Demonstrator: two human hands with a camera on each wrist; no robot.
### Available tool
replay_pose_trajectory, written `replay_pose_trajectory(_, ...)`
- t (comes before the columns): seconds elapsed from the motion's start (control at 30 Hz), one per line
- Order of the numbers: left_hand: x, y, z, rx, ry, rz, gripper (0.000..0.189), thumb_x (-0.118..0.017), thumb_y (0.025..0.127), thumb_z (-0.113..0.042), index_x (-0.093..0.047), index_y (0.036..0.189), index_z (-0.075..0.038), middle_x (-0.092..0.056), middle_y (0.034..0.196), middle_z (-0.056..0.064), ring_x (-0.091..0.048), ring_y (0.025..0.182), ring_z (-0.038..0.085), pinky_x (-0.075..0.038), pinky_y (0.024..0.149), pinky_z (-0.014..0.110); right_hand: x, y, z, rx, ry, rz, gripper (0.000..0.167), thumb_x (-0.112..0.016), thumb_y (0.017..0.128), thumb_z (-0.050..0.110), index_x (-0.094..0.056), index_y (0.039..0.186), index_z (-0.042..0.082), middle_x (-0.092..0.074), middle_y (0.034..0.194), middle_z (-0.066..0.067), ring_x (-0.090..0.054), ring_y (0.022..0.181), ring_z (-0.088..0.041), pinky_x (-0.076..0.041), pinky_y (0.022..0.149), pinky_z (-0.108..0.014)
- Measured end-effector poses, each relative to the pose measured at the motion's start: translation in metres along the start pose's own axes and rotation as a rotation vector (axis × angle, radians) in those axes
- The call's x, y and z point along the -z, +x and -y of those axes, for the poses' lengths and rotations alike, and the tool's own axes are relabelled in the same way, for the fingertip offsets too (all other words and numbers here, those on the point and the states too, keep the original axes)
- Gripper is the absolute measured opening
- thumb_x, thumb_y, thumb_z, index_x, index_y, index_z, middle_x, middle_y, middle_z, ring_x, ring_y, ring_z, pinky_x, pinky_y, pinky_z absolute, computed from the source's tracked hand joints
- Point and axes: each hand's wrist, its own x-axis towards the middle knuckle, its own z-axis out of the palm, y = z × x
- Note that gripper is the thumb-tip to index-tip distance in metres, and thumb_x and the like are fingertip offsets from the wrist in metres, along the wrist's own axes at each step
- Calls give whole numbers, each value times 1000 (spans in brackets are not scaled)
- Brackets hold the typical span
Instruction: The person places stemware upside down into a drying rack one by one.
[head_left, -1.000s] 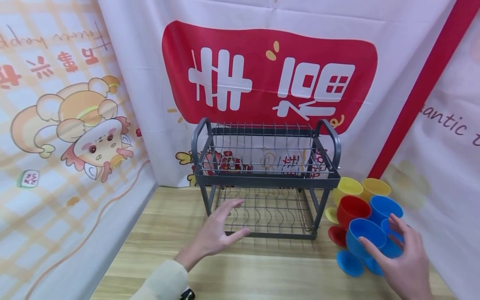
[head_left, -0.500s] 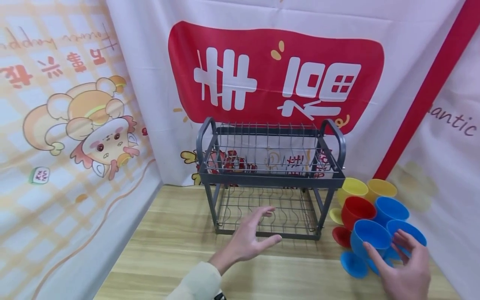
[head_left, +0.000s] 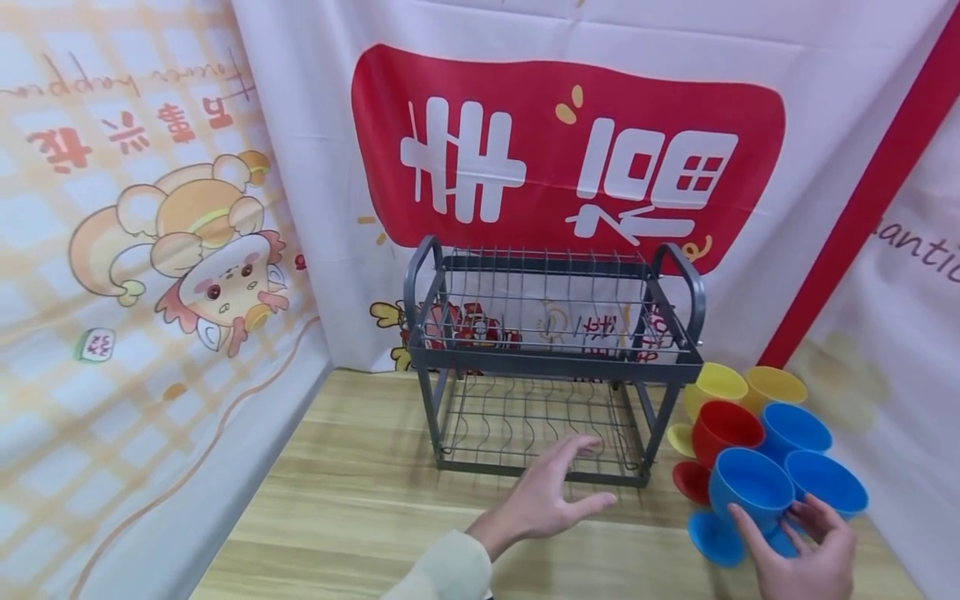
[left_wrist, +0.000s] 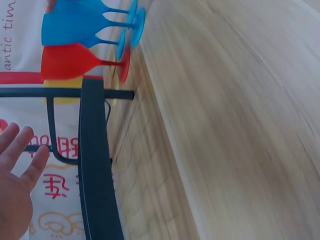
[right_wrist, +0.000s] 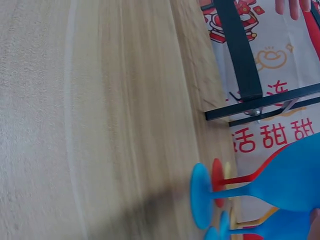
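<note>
Wood-grain tabletop [head_left: 315, 533] is supporting a dark grey two-tier rack [head_left: 555, 363]; the left hand [head_left: 543, 500] is hovering before the rack's lower tier, its thumb and fingers standing wide apart; the right hand [head_left: 813, 557] is holding the front blue goblet [head_left: 750, 487] between thumb and fingers; that goblet is occupying a place right of the rack, just beside a red goblet [head_left: 723, 429].

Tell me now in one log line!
left hand: near rack, holding nothing; right hand: at front blue goblet, grip unclear; red goblet: upright

Left hand [head_left: 542, 498] extended, thumb [head_left: 592, 505] spread apart; right hand [head_left: 812, 552] curved, its fingers [head_left: 821, 517] seemingly curled inward
</note>
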Motion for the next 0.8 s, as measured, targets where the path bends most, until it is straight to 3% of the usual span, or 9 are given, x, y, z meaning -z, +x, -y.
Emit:
replay_pose_trajectory(0.4,-33,9,-9,17,-24,97,75,-61,97,-69,-33,161,-45,-43,166,-13,-51,147,18,-52,113,53,-16,13,-18,-82,-32,87,122,-73,83,74,-15,169,9,-27,172,-29,-38,149,-56,-38,119,-70)
replay_pose_trajectory(0.6,-40,12,-10,-5,-42,111,74,-62,97,-67,-33,161,-43,-51,160,-12,-53,143,12,-53,112,48,-22,15,-22,-114,-106,132,133,-70,79,82,-10,170,7,-22,172,-30,-32,151,-58,-32,117,-77)
replay_pose_trajectory(0.8,-40,11,-9,29,-98,119,72,-64,97,-64,-33,160,-47,-53,157,-14,-53,142,11,-53,110,52,-32,15,-23,-130,-61,149,132,-70,79,81,-9,171,9,-19,174,-28,-26,155,-58,-28,118,-78)
